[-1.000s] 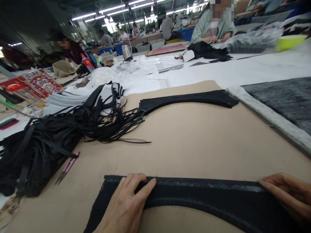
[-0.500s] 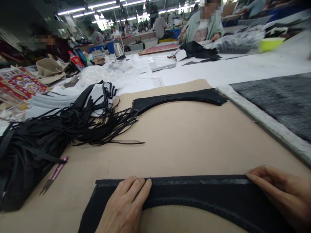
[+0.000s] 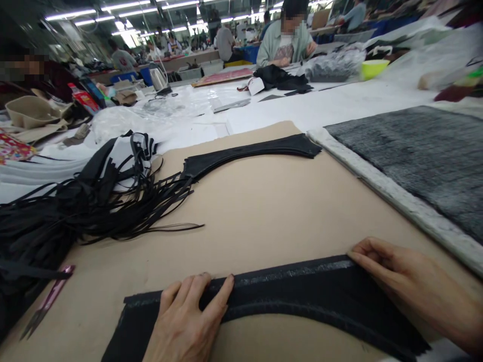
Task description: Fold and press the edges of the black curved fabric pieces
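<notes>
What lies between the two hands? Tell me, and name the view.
In the head view, a black fabric piece with a curved cut edge lies between the left hand and the right hand, flat on tan paper.

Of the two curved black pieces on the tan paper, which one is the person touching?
The nearer piece: the left hand and right hand both rest on it, while the farther piece lies untouched.

Bright fluorescent tubes [image 3: 123,7] light evenly, shadows faint, edges bowed by wide-angle distortion
</notes>
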The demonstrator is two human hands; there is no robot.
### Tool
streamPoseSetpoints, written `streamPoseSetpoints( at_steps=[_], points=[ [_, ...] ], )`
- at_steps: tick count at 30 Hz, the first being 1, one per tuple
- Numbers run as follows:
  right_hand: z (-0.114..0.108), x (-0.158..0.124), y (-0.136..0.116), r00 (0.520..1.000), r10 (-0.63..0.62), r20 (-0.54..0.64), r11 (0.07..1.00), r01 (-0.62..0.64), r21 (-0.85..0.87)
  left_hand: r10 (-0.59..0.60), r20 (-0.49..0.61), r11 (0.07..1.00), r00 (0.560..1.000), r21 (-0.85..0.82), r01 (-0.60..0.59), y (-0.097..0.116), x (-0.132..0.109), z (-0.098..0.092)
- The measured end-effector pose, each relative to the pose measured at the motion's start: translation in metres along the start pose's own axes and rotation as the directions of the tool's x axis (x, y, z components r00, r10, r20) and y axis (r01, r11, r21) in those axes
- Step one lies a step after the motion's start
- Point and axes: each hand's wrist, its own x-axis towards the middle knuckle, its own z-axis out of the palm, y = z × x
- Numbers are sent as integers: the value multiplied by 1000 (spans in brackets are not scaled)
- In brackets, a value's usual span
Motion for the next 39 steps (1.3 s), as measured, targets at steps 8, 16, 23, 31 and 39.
streamPoseSetpoints(
  at_steps=[8,16,23,31,39],
  points=[
    [-5,-4,-7,994,31,102,999,-32,6,115,-98,969,989,-208,-133,25,40,5],
    [-5,-4,-7,995,13,103,1000,-13,-1,108,-45,974,993,-195,-114,64,60,23],
    [-4,0,-3,999,28,33,999,-29,16,114,-110,987,987,-99,-125,69,54,25],
    [-7,-16,-34,957,-287,-47,958,287,-15,130,-109,988,985,-69,-138,76,67,22],
    [27,-37,-63,734,-664,140,714,679,-171,30,-74,994,997,-107,-38,87,67,14]
  ],
)
